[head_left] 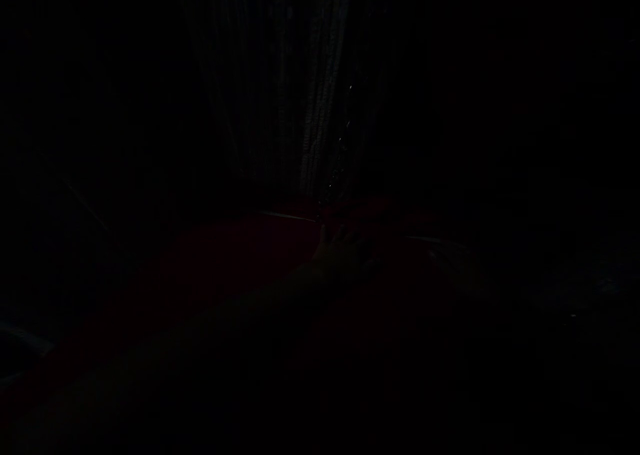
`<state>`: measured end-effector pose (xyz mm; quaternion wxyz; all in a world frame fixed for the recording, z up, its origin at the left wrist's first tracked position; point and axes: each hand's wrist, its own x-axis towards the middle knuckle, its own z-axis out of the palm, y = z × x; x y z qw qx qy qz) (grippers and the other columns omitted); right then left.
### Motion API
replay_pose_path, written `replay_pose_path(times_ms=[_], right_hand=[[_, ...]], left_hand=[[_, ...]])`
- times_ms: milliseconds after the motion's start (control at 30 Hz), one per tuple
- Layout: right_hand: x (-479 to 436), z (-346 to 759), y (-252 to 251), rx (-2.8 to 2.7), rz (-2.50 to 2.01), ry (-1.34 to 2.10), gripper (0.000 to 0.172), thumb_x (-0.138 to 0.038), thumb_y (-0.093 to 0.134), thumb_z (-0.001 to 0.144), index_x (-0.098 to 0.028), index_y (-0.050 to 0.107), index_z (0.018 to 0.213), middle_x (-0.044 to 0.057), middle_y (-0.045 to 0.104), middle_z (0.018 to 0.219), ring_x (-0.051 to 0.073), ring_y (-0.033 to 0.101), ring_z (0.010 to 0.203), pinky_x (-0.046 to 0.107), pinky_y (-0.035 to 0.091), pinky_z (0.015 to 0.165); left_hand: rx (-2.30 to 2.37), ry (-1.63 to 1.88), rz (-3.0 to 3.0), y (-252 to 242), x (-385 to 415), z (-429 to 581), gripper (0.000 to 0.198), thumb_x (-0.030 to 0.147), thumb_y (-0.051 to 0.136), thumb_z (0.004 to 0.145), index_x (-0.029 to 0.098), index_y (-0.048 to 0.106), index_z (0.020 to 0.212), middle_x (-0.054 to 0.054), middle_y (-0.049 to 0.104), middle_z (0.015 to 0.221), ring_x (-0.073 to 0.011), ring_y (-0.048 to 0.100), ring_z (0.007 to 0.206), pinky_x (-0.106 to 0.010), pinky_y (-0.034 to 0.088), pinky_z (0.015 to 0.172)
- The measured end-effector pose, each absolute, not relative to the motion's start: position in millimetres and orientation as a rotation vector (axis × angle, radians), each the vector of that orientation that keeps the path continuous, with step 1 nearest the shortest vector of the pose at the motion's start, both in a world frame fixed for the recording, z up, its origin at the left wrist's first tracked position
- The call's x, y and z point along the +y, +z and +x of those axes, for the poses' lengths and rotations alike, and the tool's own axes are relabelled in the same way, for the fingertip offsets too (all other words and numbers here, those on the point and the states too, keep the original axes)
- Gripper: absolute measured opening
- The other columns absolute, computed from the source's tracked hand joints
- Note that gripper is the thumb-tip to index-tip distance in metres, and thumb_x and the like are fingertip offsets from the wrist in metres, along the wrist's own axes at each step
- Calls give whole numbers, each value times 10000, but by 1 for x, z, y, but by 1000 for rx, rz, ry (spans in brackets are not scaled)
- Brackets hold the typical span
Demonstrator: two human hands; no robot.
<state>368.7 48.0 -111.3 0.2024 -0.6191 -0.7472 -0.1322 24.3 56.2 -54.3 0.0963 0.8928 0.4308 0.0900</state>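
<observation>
The head view is almost black. My left hand point(343, 256) reaches in from the lower left along a bare forearm. Its fingers are apart, and it rests on or just over a dark red surface point(230, 255); which of the two is too dark to tell. No object shows in it. Just beyond the fingertips is the red surface's far part, with a thin pale line point(289, 215) to the left of them. My right hand cannot be made out.
Behind the red surface hangs something dark with faint vertical streaks point(315, 108), small bright specks beside it. A short pale strip point(423, 239) lies to the right. At the lower left is a pale curved edge point(27, 338).
</observation>
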Motion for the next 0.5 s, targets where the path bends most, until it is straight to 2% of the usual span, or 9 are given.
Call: replay_pose_path(times_ms=[133, 333, 500], right_hand=[[45, 363, -106, -2129, -1698, -294, 588, -576, 346, 1069, -279, 729, 1403, 102, 660, 1492, 300, 596, 1454, 516, 416, 1307], [49, 374, -109, -2070, -1754, -239, 598, -539, 307, 1044, -238, 776, 1258, 181, 693, 1409, 346, 626, 1406, 554, 440, 1270], [51, 365, -109, -2081, -1711, -228, 650, -585, 327, 1047, -223, 699, 1439, 136, 657, 1492, 300, 606, 1438, 482, 418, 1307]], left_hand=[[1283, 279, 2652, -54, 55, 24, 711, 670, 334, 1105, 278, 460, 1685, -111, 308, 1823, -409, 215, 1701, -789, 82, 1328], [1286, 235, 2621, -48, 54, 23, 708, 667, 350, 1109, 281, 453, 1693, -112, 294, 1828, -402, 195, 1708, -774, 55, 1336], [1262, 294, 2624, -51, 54, 24, 712, 657, 385, 1111, 244, 471, 1684, -152, 316, 1813, -432, 215, 1697, -796, 58, 1321]])
